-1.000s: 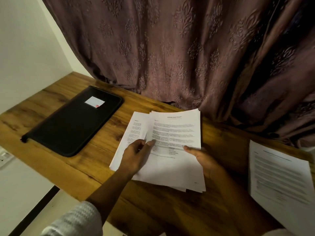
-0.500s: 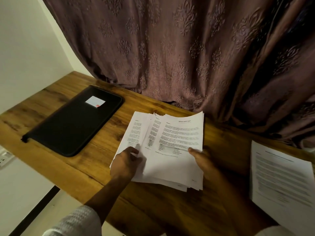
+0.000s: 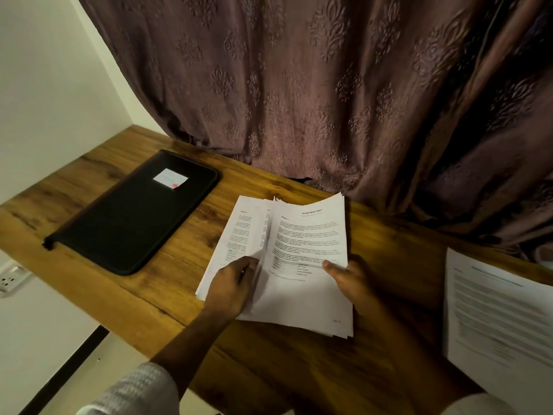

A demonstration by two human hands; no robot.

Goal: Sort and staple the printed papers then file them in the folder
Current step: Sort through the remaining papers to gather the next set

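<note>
A stack of printed papers [image 3: 302, 301] lies in the middle of the wooden desk [image 3: 167, 283], its sheets fanned apart. My left hand [image 3: 232, 287] rests on the lower left sheets with fingers curled at the edge of the upper ones. My right hand [image 3: 348, 278] pinches the top sheets at their right edge, thumb on the page, and lifts them slightly. A black zipped folder [image 3: 131, 217] with a white label lies shut to the left. A separate printed sheet set [image 3: 499, 327] lies at the right edge of the desk.
A brown patterned curtain [image 3: 329, 94] hangs behind the desk and touches its back edge. A white wall [image 3: 45, 85] stands at the left, with a wall socket [image 3: 12, 278] below the desk's left corner. Bare wood shows between the folder and the papers.
The top sheets have slid right and risen off the stack, fanning the pages. My left hand has drawn back and curled at the sheets' left edge.
</note>
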